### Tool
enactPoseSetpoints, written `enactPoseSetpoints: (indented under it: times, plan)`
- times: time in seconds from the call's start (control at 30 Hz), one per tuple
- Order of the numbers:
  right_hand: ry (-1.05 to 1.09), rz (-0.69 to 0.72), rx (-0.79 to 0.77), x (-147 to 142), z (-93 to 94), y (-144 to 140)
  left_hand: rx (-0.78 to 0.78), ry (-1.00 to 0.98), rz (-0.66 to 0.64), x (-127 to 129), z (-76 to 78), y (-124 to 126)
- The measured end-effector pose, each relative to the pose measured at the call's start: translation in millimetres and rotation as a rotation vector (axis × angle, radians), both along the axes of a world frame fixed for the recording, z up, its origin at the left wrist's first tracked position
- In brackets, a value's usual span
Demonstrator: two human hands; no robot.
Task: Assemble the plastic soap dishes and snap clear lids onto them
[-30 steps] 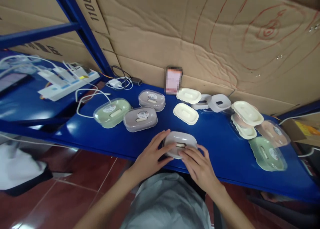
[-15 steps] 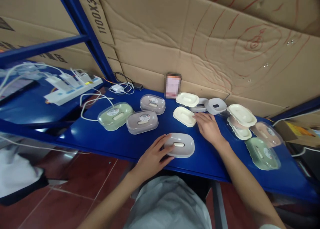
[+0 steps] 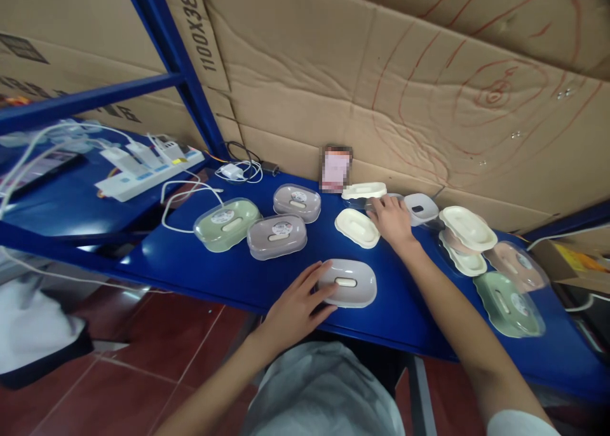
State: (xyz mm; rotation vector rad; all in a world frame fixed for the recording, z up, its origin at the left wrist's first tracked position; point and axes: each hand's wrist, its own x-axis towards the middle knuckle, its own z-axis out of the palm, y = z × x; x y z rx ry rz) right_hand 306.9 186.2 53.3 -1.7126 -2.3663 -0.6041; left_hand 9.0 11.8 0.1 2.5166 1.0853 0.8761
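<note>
Head view: left hand (image 3: 298, 306) rests flat, fingers spread, on the grey soap-box base (image 3: 347, 283) at the near edge of the blue bench (image 3: 229, 271); right hand (image 3: 391, 220) reaches far, fingers loosely open over a grey piece (image 3: 381, 201), gripping nothing clearly; three lidded boxes (image 3: 277, 236) stand finished left; loose cream trays (image 3: 357, 227) and bases remain right.

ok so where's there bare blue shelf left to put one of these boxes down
Bare shelf lies between the grey box under the left hand and the green box; also before the lidded boxes. It is crowded at the back, around the right hand.
</note>
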Motion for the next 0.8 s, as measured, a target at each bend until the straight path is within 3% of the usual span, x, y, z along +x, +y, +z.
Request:
enactPoseSetpoints:
  times: [0.2,0.33,0.43,0.57,0.67,0.8]
  plan:
    - [0.048,0.048,0.03,12.1,21.8,-7.4,-0.01,0.006,-0.001,0.3,-2.0,0.2]
    - [0.242,0.154,0.084,23.3,26.8,-57.5,-0.038,-0.027,0.009,0.4,-2.2,-1.2]
    - [0.402,0.251,0.125,22.1,15.5,-116.3,-0.131,-0.053,0.063,-0.4,0.6,-1.8]
    - [0.559,0.321,0.131,6.4,-14.0,-182.3,-0.276,-0.094,0.079,-2.6,6.1,1.2]
    - [0.635,0.384,0.022,-7.8,-31.1,-203.7,-0.317,-0.133,0.035,-3.9,8.9,4.2]
    - [0.673,0.496,-0.115,-17.9,-34.8,-208.4,-0.359,-0.15,0.013,-4.6,8.6,5.6]
